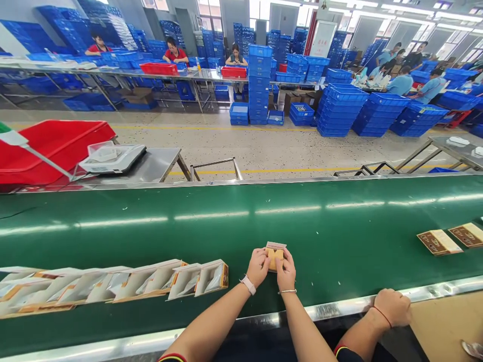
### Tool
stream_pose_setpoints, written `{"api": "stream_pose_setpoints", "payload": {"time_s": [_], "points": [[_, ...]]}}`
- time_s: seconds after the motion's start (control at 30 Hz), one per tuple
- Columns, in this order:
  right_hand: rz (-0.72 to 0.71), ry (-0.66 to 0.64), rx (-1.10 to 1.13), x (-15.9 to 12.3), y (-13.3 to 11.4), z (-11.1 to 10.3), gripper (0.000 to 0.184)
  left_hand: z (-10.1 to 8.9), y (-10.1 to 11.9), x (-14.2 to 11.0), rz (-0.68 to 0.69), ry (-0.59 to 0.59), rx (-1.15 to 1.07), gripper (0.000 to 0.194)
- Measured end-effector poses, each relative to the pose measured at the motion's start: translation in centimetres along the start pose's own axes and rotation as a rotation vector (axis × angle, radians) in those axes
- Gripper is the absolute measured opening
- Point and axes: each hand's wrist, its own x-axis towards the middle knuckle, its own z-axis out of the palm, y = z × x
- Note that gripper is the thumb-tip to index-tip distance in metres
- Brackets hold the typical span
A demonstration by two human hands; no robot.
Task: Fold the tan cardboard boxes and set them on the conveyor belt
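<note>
Over the green conveyor belt (241, 206), both my hands hold one small cardboard box (275, 257) between them. Its end faces me, with tan flaps and a whitish flap standing at the far edge. My left hand (257, 266) grips its left side, thumb on the tan flaps. On the right side, the fingers of my right hand (286, 271) wrap round it, thumb likewise on the flaps. What the box contains is hidden. To the left lies a row of open boxes (166, 281), with whitish packets showing inside several of them.
Two flat brown-and-cream cartons (439, 242) lie on the belt at right. A co-worker's fist (392, 307) rests on the metal edge beside my right arm. Beyond the belt stand a scale (112, 160), a red bin (60, 146) and stacked blue crates (259, 83). Other people sit farther back.
</note>
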Motion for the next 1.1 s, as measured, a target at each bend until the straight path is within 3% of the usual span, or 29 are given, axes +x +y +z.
{"api": "stream_pose_setpoints", "payload": {"time_s": [0.07,0.17,0.3,0.4,0.47,0.53,0.57,0.63,0.73,0.8,0.87,0.97,1.03,1.1], "points": [[0.160,0.166,0.069,-0.2,0.2,0.7,0.032,1.0,0.6,0.5,-0.249,0.107,-0.185,0.008],[0.276,0.221,0.108,0.4,1.1,1.1,0.035,2.3,1.1,1.5,-0.519,0.078,-0.358,0.027],[0.281,0.196,0.059,1.6,1.8,0.3,0.037,3.9,1.8,3.4,-0.577,0.000,-0.380,0.021],[0.250,0.256,-0.004,1.1,1.2,-1.1,0.041,4.4,3.0,3.6,-0.591,0.038,-0.352,0.027],[0.110,0.361,-0.114,-0.4,0.3,-2.0,0.045,3.8,3.9,1.8,-0.512,0.117,-0.285,0.032],[-0.101,0.368,-0.216,-2.4,-0.6,-2.3,0.043,2.2,4.4,-1.7,-0.326,0.134,-0.196,0.022],[-0.202,0.286,-0.237,-3.4,-1.1,-2.1,0.041,1.2,4.5,-4.0,-0.216,0.092,-0.156,0.015],[-0.335,-0.027,-0.224,-4.5,-2.0,-1.0,0.046,-1.3,4.1,-8.6,-0.068,-0.029,-0.090,0.017],[-0.375,-0.497,-0.208,-4.0,-2.7,1.5,0.078,-4.8,2.6,-13.9,-0.078,-0.049,0.054,0.016],[-0.326,-0.653,-0.189,-3.1,-2.6,2.8,0.087,-6.6,1.3,-15.4,-0.093,-0.019,0.126,0.015],[-0.304,-0.654,-0.151,-2.6,-1.9,3.0,0.078,-7.5,0.2,-15.6,-0.042,0.050,0.185,0.018],[-0.409,-0.443,-0.109,-3.3,0.2,1.0,0.068,-7.6,-0.9,-14.5,0.116,0.132,0.263,0.042],[-0.516,-0.338,-0.107,-4.3,1.6,-1.0,0.063,-7.0,-1.2,-13.1,0.252,0.056,0.283,0.052],[-0.570,-0.333,-0.131,-5.2,2.4,-2.8,0.055,-6.3,-1.1,-11.4,0.368,-0.081,0.269,0.053]]}}
